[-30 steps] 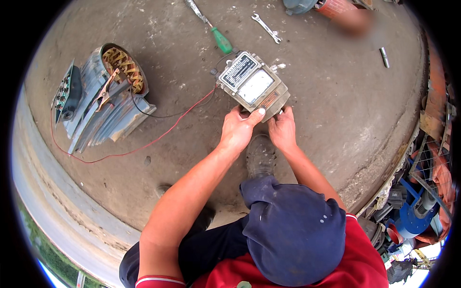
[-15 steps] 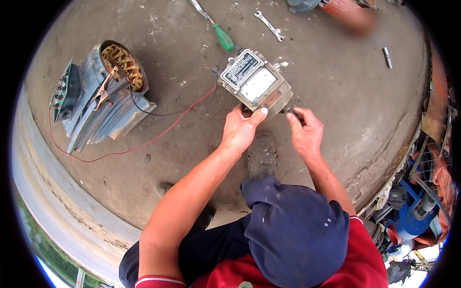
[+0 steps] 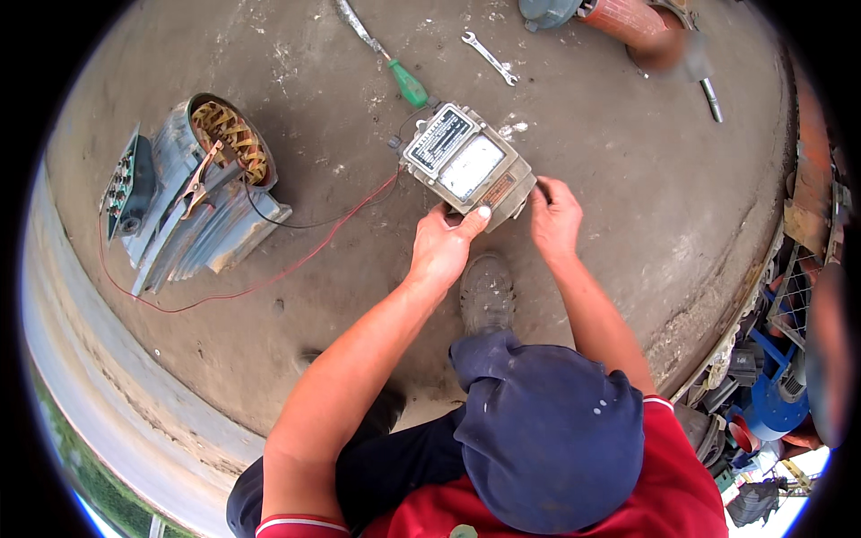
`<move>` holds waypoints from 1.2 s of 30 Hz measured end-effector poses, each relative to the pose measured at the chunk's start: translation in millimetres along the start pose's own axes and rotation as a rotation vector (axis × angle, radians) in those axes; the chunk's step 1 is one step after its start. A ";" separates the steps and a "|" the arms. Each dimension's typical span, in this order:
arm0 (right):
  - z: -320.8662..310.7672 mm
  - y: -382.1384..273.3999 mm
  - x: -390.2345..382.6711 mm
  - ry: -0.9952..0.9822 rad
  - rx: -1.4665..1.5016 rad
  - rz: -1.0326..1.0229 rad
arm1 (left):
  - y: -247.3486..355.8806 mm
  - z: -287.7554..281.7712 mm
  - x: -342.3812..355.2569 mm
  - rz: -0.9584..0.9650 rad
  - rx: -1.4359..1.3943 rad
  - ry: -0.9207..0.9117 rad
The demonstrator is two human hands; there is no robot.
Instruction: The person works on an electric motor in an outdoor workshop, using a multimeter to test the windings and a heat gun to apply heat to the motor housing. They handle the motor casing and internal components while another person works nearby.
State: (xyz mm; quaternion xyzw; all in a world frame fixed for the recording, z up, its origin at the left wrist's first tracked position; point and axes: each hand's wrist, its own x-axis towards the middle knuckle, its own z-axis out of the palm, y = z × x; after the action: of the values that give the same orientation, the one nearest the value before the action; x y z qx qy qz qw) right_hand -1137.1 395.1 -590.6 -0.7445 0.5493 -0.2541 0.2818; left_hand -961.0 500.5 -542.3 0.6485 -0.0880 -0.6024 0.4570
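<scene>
A hand-cranked insulation tester (image 3: pixel 471 161), a grey box with a label plate and a white dial window, sits tilted above my boot. My left hand (image 3: pixel 442 242) grips its near edge, thumb on top and fingers below. At its right side my right hand (image 3: pixel 556 217) is closed around the crank, which the fingers mostly hide. Red and black leads (image 3: pixel 334 231) run left from the tester to a grey finned motor housing (image 3: pixel 204 240) with exposed windings (image 3: pixel 230 142). A copper-coloured clip (image 3: pixel 201 182) is clamped there; the red lead reaches toward the terminal box (image 3: pixel 131 186).
Beyond the tester lie a green-handled tool (image 3: pixel 409 85) and an open-ended wrench (image 3: pixel 490 59). A metal tube (image 3: pixel 712 100) and a red cylindrical part (image 3: pixel 623 22) lie at the far right. Piled scrap and a blue machine (image 3: pixel 776 408) line the right edge.
My right hand has moved up and in against the tester's side, its fingers turning with the crank. My left hand keeps its grip. The whole view has shifted slightly.
</scene>
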 end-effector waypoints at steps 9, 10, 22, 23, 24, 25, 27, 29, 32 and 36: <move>-28.3 -43.7 -26.4 -0.093 -0.005 0.009 | -3.3 -7.7 -3.6 -0.020 -0.020 0.002; -23.7 -39.4 -7.9 -0.073 -0.010 0.060 | -0.1 -6.8 -3.3 -0.009 -0.025 0.000; -23.6 -37.0 -8.0 -0.112 0.066 0.055 | 1.5 -9.7 -3.4 0.007 -0.048 -0.044; -15.1 -28.8 2.6 -0.094 0.015 0.056 | -1.2 -8.3 -4.0 0.100 -0.104 -0.048; -5.5 -10.5 6.5 -0.153 -0.078 0.120 | 1.9 -7.4 -2.5 0.054 0.068 -0.034; 5.5 -1.1 2.1 -0.272 -0.135 0.178 | 3.8 -10.3 -2.0 0.074 0.205 -0.031; 18.0 39.8 -23.4 -0.249 -0.038 0.207 | 34.5 -16.8 -8.4 -0.007 0.517 -0.136; 23.0 -13.7 -39.1 -0.281 0.083 0.247 | 58.1 -49.5 -31.7 0.073 0.700 -0.182; 17.8 -19.4 -55.4 -0.259 0.228 0.362 | 101.7 -106.7 -66.9 0.453 0.876 -0.154; -4.9 3.1 -44.5 -0.205 0.181 0.341 | 173.6 -189.4 -88.6 0.958 0.989 0.335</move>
State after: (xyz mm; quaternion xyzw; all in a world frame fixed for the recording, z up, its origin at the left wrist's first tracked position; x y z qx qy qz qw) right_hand -1154.5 436.5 -592.4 -0.6346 0.6106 -0.1740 0.4407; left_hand -745.0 553.2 -386.0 0.7540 -0.5554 -0.1166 0.3309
